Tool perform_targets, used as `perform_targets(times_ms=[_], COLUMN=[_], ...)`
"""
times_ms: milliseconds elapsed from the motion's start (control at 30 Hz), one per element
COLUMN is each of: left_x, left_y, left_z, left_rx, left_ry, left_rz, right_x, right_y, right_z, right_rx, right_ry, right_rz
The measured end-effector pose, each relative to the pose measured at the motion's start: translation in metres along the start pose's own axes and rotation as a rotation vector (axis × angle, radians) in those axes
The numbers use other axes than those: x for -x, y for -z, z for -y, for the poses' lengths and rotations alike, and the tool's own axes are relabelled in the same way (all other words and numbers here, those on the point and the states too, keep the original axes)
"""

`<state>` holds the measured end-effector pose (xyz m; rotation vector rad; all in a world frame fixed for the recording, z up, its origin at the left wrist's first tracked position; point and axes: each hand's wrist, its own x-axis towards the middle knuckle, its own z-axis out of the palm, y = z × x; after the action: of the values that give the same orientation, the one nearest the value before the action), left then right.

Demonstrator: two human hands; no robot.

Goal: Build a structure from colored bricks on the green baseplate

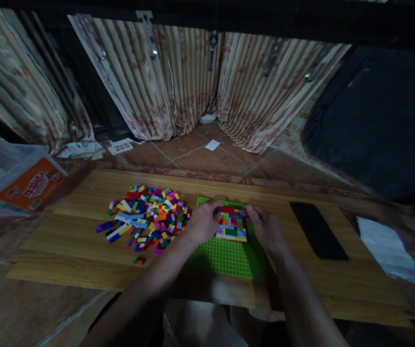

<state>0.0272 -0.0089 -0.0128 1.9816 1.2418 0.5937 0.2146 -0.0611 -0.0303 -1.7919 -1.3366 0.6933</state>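
Note:
A square panel of many-coloured toy bricks (232,225) sits over the green studded baseplate (227,259); I cannot tell whether it is pressed onto the studs. Along the panel's upper left side, my left hand (204,222) is closed, its fingertips against the edge. My right hand (266,230) grips the upper right corner from the other side, fingers bent together. Parts of the baseplate are hidden under both hands. To the left of my left hand spreads a loose pile of small toy bricks (160,212) in mixed colours.
All this lies on a low wooden board table (84,241). A black flat slab (317,231) rests on the right, with a white paper (388,248) beyond it. A clear plastic bag with an orange label (32,185) stands left. Striped curtains (185,82) hang behind.

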Motion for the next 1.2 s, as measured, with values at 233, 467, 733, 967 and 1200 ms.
perform_targets(times_ms=[233, 467, 733, 967, 1200], left_x=[0.006, 0.006, -0.001, 0.004, 0.005], left_y=[0.008, 0.031, 0.082, 0.108, 0.113], left_z=[-0.007, -0.001, 0.033, 0.051, 0.056], left_rx=[-0.067, -0.001, 0.273, 0.377, 0.396], left_ry=[-0.005, 0.011, 0.034, 0.059, 0.071], left_rz=[-0.027, -0.188, -0.516, -0.616, -0.631], right_x=[-0.001, 0.004, 0.033, 0.046, 0.042], right_y=[0.000, -0.010, -0.045, -0.087, -0.102], right_z=[0.007, 0.023, 0.057, 0.070, 0.070], right_rx=[0.177, 0.225, 0.166, 0.249, 0.248], right_ry=[0.049, 0.171, 0.423, 0.543, 0.519], right_rz=[-0.067, -0.271, -0.091, 0.179, 0.199])
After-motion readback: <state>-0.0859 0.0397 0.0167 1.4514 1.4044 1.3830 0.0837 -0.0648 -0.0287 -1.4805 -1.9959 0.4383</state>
